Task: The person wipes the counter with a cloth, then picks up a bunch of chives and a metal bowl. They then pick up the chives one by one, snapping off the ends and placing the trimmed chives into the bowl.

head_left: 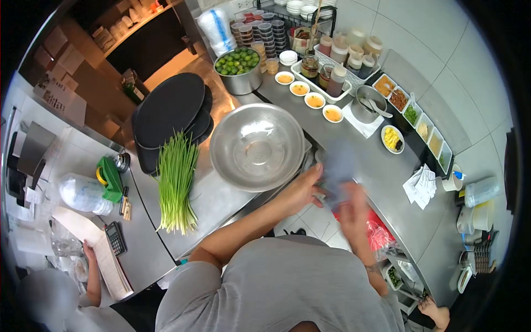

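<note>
My left hand (303, 191) is in front of the steel colander bowl (257, 145), with its fingers curled at the edge of a blurred grey-blue thing (338, 170). That thing is too smeared to name. My right hand (354, 209), itself blurred by motion, is close below and to the right of it. I cannot make out how its fingers are set. The perforated bowl stands on the steel counter and holds nothing that I can see. Left of the bowl lies a bundle of long green chives (178, 185), partly over black round trays (171, 110).
A steel pot of green limes (238, 62) stands behind the bowl. Small sauce bowls (315, 100), a steel pot with a spoon (369, 105) and topping containers (410, 114) line the right counter. Another person's hand (88, 252) is at lower left, another (434, 312) at lower right.
</note>
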The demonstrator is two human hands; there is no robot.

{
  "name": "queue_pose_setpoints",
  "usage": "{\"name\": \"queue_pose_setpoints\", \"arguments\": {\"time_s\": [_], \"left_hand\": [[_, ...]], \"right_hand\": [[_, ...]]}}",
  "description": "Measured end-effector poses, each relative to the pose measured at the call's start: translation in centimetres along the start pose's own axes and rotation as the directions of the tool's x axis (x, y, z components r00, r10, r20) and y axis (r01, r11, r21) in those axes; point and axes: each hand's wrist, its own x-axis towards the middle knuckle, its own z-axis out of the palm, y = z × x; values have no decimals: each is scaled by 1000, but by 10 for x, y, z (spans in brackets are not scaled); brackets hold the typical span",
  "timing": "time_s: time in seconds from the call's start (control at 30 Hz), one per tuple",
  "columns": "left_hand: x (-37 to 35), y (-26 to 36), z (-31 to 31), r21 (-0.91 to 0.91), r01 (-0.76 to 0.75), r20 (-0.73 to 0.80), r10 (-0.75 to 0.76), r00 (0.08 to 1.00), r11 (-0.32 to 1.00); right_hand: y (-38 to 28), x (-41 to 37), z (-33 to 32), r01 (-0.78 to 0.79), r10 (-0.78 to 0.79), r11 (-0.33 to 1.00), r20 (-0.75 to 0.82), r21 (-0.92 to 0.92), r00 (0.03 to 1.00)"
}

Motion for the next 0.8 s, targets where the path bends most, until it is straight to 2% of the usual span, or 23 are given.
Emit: {"name": "queue_pose_setpoints", "arguments": {"time_s": [0.03,0.07,0.1,0.17,0.2,0.23,0.27,0.3,0.37,0.4,0.47,0.5,0.57,0.6,0.7,0.77,0.8], "left_hand": [[5,-1,1,-160,-31,-54,22,998,987],[-7,20,3,-104,-5,-131,-9,991,995],[-24,48,-1,-51,23,-210,-33,977,998],[-38,74,-23,-40,-121,-323,102,941,992],[-38,83,-51,304,-189,-335,290,896,934],[-31,89,-83,613,-215,-281,465,840,760],[-24,98,-103,847,-152,-249,633,733,509],[-14,104,-119,977,-25,-150,767,624,212],[28,89,-159,973,202,-220,697,682,110],[45,76,-178,949,312,-263,662,702,47],[77,39,-185,927,346,-197,602,774,-142],[74,41,-168,971,199,-94,557,825,-130],[60,41,-139,991,-115,133,440,888,-69],[51,33,-132,962,-272,257,376,890,-13],[3,30,-130,920,-377,375,39,926,105],[-24,53,-145,948,-226,210,-95,973,-223],[-29,64,-154,898,-112,131,17,991,-426]], "right_hand": [[-18,11,13,116,-116,993,112,5,987],[-31,24,22,230,-229,973,224,23,947],[-33,34,28,172,-187,980,175,101,967],[-32,54,38,66,-93,962,91,267,991],[-23,63,50,-77,63,956,57,282,996],[-4,71,71,-218,221,929,24,300,975],[15,76,93,-354,375,878,-3,322,927],[35,81,116,-405,405,806,98,431,909],[61,90,155,-507,411,615,304,604,860],[52,92,162,-532,442,520,323,669,837],[30,98,174,-558,492,309,372,770,787],[36,103,179,-496,444,365,321,788,836],[26,122,167,-463,460,403,262,790,848],[18,128,157,-447,467,424,234,788,853],[-1,144,127,-439,408,574,224,691,885],[-3,143,121,-475,403,621,265,624,876],[-4,143,118,-490,399,646,288,585,870]]}}
